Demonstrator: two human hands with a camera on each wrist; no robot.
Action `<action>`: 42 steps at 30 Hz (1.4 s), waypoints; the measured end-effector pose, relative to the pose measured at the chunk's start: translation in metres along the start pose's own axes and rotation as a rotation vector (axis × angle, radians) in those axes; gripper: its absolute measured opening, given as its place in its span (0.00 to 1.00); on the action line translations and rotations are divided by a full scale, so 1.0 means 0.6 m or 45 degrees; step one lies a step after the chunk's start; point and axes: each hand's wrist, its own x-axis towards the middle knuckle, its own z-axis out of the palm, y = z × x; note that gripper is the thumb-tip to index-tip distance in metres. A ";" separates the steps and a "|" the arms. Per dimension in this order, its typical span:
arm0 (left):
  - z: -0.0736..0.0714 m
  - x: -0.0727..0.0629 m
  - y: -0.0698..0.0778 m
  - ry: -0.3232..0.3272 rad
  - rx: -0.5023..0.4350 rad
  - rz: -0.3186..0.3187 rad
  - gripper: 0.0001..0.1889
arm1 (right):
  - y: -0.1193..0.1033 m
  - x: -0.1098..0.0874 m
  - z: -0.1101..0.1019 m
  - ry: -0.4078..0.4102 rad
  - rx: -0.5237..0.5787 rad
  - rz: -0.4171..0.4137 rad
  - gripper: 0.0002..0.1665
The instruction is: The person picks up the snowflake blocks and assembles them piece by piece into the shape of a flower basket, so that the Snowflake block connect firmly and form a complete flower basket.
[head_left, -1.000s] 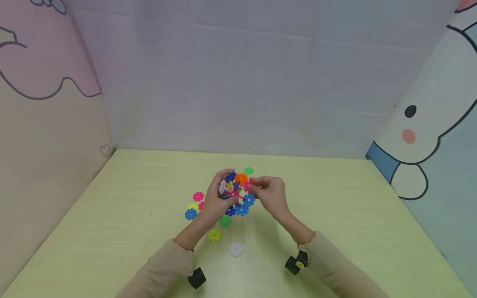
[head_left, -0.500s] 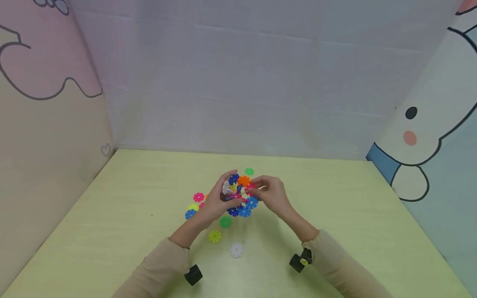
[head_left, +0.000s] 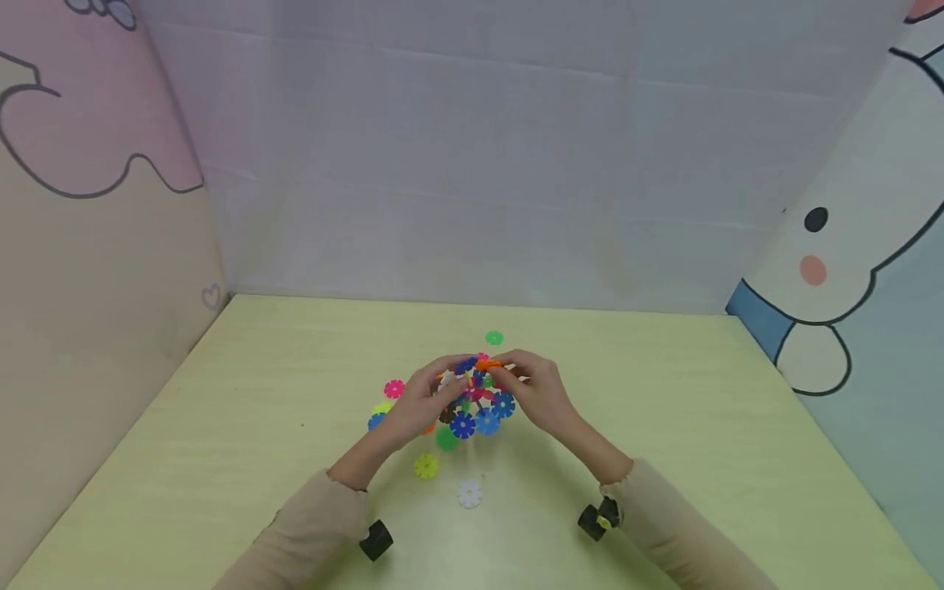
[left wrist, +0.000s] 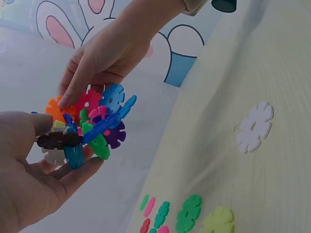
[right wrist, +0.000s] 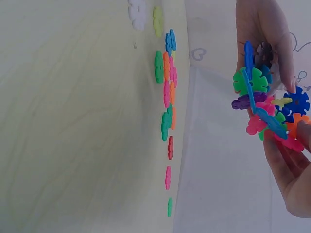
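Note:
A ball-like cluster of interlocking snowflake discs in many colours is held above the table between both hands. My left hand grips its left side, thumb on the near face and fingers behind. In the left wrist view, a dark brown disc and a teal disc sit by that hand. My right hand pinches the orange disc at the cluster's upper right, with a pink disc close to its fingers. Blue, green and purple discs fill the side facing the right wrist camera. The palms hide part of the cluster.
Loose snowflake discs lie on the table: a white disc and a yellow disc nearer me, a light green disc farther back. Several more, including a pink disc, lie left, partly under my left forearm. Printed cloth walls surround the table.
The cluster has been turned, so the orange disc now shows nearly edge-on. My right fingers have shifted from the pink disc to the orange one, and my left thumb has moved up.

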 end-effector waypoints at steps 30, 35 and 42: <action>-0.004 -0.013 0.016 0.071 0.043 0.142 0.25 | 0.062 -0.021 0.005 -0.362 0.581 0.399 0.35; -0.004 -0.015 0.012 0.040 0.018 -0.127 0.31 | 0.064 -0.024 0.010 -0.280 0.570 0.261 0.36; -0.001 -0.014 0.001 0.030 -0.194 -0.253 0.31 | 0.070 -0.027 0.015 -0.277 0.357 -0.099 0.39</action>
